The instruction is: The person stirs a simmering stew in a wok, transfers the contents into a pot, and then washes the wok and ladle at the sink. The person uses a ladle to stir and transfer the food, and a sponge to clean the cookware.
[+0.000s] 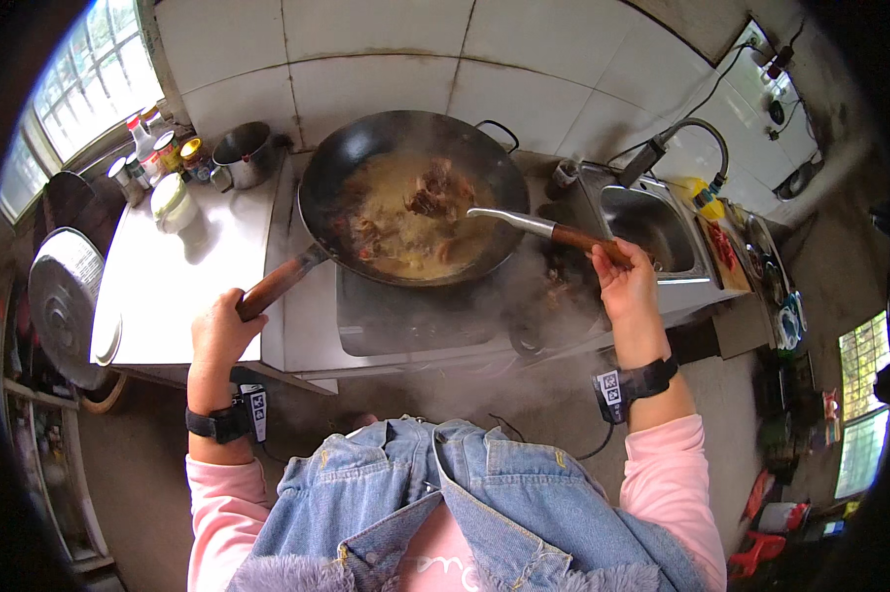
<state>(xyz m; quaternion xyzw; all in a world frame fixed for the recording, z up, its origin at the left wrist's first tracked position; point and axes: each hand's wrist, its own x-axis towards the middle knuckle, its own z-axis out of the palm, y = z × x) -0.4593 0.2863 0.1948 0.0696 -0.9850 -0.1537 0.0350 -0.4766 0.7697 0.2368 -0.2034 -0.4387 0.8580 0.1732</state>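
Left hand (223,331) fingers curled tight round the wok (413,197) handle on the stove, right hand (624,286) gripping the ladle (524,225) over the broth (steam rising) — best stir slowly, wok held level.

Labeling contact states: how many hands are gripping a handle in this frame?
2. The left hand grips the wok by its wooden handle, below left of the pan. The right hand grips the ladle by its handle, right of it.
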